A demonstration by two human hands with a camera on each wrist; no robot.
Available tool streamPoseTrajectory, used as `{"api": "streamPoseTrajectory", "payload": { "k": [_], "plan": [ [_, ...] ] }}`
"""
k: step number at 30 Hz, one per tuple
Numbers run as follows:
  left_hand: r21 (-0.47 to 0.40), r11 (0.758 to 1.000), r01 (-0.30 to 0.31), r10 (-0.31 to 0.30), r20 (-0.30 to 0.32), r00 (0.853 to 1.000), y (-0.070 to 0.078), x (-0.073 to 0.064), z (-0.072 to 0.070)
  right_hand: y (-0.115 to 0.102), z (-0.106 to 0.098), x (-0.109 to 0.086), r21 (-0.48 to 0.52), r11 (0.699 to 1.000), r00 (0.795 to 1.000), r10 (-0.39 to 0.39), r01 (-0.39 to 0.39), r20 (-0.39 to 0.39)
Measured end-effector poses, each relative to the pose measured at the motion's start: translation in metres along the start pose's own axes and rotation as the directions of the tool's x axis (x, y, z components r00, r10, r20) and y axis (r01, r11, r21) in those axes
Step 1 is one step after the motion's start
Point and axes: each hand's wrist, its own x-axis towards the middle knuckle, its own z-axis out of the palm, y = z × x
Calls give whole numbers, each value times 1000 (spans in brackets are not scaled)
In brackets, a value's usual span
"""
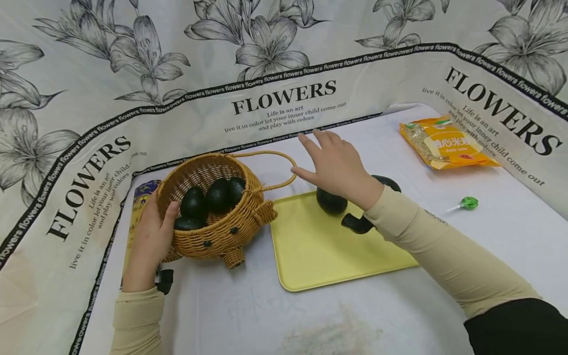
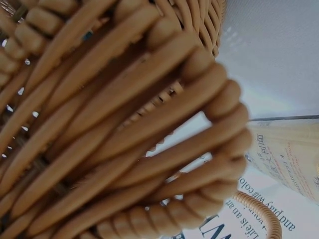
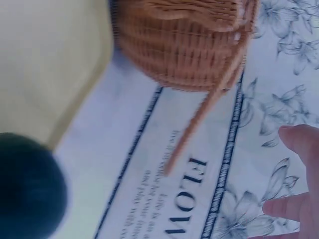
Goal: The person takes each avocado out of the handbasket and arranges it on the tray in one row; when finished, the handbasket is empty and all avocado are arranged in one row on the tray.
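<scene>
A wicker basket (image 1: 213, 236) with a pig's face is tilted on the table, its open top showing several dark green, smooth avocado-like fruits (image 1: 218, 196). My left hand (image 1: 153, 239) grips its left side, thumb over the rim. In the left wrist view, the basket's weave (image 2: 124, 114) fills most of the picture and hides the fingers. My right hand (image 1: 339, 165) is held in the air with fingers spread, beside the basket's loop handle (image 1: 284, 186) and apart from it. Under that wrist, another dark green fruit (image 1: 332, 201) rests on a yellow tray (image 1: 306, 261).
An orange food packet (image 1: 448, 143) lies at the back right, with a green-wrapped lollipop (image 1: 468, 203) in front of it. Behind the basket, a yellow and purple package (image 1: 144, 195) is partly hidden. A flower-printed curtain (image 1: 284, 98) stands along the back of the table.
</scene>
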Motion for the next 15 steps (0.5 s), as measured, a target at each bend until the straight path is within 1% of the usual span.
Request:
{"api": "streamPoseTrajectory", "payload": {
  "k": [4, 7, 11, 15],
  "plan": [
    [17, 999, 29, -29, 19, 999, 0, -1, -1, -17, -17, 15, 4, 999, 999, -34, 34, -6],
    [29, 999, 40, -41, 26, 999, 0, -1, -2, -30, -25, 25, 2, 998, 997, -69, 69, 16],
    [36, 998, 44, -45, 25, 999, -1, -1, -2, -48, -28, 35, 23, 991, 990, -130, 129, 58],
    [33, 999, 43, -44, 22, 999, -2, 0, -1, -65, -28, 42, 66, 980, 977, -192, 186, 96]
  ]
}}
